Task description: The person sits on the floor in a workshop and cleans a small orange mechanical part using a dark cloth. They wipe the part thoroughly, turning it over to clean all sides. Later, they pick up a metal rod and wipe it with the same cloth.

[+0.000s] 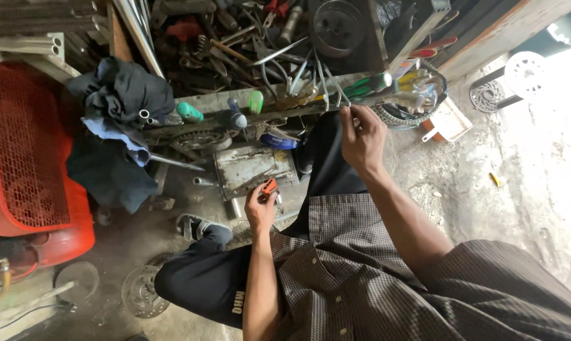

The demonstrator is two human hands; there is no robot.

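While crouched by crowded tool rack, my right hand pinches thin rod at rack edge; left hand grips small orange tool; open floor rightward.

Red mesh-fronted machine at left; dark cloth draped beside it; brake disc on floor.
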